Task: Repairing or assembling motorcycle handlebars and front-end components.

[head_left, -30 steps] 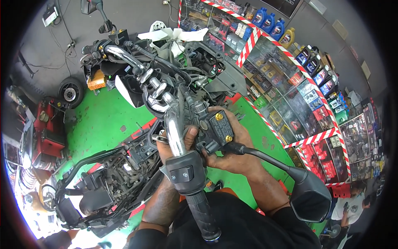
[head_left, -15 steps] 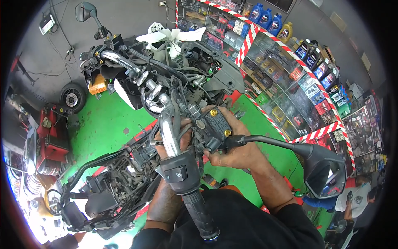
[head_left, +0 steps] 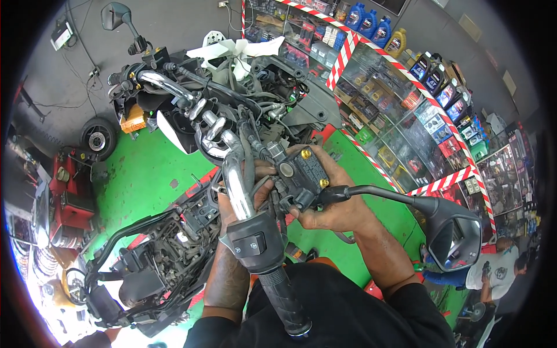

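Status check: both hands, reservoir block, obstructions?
Right hand cupping black reservoir block. Left hand behind chrome handlebar, grip unclear. Block's gold screws in place. Handlebar partly blocks view; mirror stem juts rightward.

Handlebar (head_left: 237, 185): lower centre to upper left
Reservoir (head_left: 308, 169): right of handlebar, in right hand (head_left: 333, 218)
Left hand (head_left: 262, 194): behind handlebar
Mirrors (head_left: 458, 239): upper left, lower right
Wheel (head_left: 98, 140): left side
Display case (head_left: 402, 120): upper right, bottles (head_left: 368, 25) atop

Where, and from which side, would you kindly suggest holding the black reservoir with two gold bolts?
Probably by opposite edges of the black reservoir, from the right like the right hand: its blocky body suits an opposed grip, straddling the mirror stalk.
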`<action>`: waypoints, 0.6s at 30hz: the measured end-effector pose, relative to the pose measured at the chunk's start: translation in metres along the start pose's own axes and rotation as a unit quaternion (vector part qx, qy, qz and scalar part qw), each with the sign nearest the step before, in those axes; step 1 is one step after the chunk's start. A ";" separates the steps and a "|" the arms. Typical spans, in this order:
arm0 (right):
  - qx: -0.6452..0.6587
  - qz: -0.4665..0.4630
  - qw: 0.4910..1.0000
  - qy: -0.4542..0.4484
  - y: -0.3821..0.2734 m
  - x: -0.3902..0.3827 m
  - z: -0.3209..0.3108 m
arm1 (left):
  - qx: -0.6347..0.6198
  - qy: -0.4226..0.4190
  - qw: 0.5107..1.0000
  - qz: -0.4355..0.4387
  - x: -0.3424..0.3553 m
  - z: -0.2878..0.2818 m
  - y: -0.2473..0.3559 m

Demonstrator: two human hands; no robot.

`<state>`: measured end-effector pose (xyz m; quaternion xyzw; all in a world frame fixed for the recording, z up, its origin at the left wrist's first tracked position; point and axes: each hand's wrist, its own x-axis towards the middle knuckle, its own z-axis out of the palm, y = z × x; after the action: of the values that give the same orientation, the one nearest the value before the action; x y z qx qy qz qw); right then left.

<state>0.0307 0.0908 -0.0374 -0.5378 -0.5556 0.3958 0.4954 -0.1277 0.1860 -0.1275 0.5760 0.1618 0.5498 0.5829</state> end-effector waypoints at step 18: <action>-0.012 0.000 1.000 -0.006 0.001 0.001 0.001 | -0.112 0.022 0.992 -0.059 -0.007 0.006 -0.001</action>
<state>0.0304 0.0919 -0.0386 -0.5415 -0.5632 0.3926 0.4852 -0.1247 0.1780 -0.1301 0.4842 0.1462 0.5416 0.6715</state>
